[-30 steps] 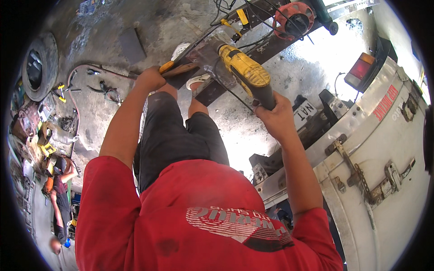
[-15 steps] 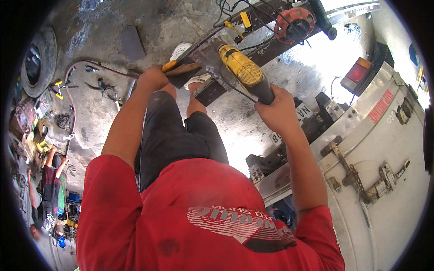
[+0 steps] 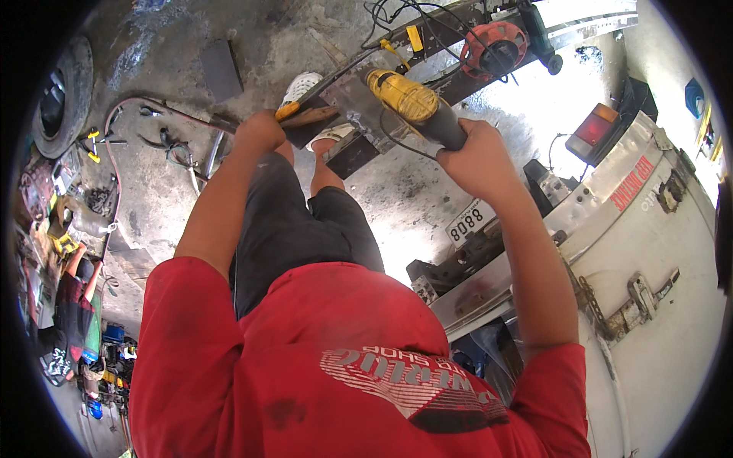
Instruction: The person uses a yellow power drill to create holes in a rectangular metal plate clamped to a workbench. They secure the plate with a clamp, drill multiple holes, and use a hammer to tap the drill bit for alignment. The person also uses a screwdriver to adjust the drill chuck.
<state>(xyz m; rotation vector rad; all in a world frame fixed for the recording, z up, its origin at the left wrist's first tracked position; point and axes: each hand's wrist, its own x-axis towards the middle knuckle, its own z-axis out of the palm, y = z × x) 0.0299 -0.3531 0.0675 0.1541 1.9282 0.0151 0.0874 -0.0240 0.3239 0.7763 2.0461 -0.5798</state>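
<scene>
Right hand: gripping the black rear end of the tool.
Left hand: closed on the orange handle, fingers mostly hidden.
Tool: yellow, nose over the right edge of the plate; contact cannot be told.
Change: in 1 s, the right hand has swung farther from the body, nose staying put; likely a new angle, same spot.
Plate: at the left edge of the beam.
Reel: red, by the beam's far end.

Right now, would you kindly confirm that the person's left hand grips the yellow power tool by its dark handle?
Not quite: the head view shows the right hand gripping the yellow power tool by its dark handle, not the left hand.
</scene>
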